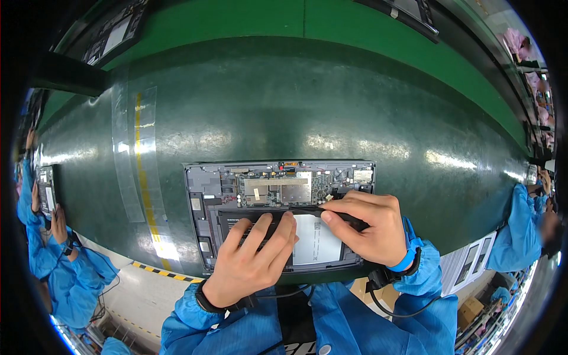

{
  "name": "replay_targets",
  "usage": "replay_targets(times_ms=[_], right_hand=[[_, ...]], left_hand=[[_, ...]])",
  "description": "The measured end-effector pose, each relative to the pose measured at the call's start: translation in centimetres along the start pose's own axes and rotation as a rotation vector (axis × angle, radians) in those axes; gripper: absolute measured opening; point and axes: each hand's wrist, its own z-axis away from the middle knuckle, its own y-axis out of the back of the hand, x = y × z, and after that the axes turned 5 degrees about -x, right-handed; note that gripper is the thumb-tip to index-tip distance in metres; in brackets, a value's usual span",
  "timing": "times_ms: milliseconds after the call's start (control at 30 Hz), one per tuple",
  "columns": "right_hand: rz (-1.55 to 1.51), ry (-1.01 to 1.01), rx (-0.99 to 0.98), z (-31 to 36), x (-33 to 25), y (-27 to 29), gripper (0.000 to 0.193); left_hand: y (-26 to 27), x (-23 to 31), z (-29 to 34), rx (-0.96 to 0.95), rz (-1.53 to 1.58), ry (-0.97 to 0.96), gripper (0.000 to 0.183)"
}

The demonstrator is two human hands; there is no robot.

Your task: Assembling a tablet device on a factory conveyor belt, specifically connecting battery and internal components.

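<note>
While one opened electronic device [278, 203] lies flat near the edge of the green surface [236, 100], the left hand [254, 260] rests on its near half, grip unclosed, fingertips laid down. The right hand's [376, 231] grip is clamped on one slim black tool [354, 220] pointing left toward those fingertips. From where I stand, the casing seems stiff and fairly light, best held by its left and right rims; its one circuit board [278, 190] looks fragile, its one pale panel [316, 242] smooth, perhaps slippery.
</note>
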Motion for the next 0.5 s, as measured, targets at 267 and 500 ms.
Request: replay_targets(times_ms=[267,500], right_hand=[[-0.002,-0.019,0.006,-0.2,-0.3,0.2,0.012],[-0.068,-0.106,0.017,-0.1,-0.2,1.3,0.012]], left_hand=[[0.0,0.0,-0.1,0.010,0.002,0.031,0.022],[0.0,0.2,-0.1,0.000,-0.022,0.039,0.023]])
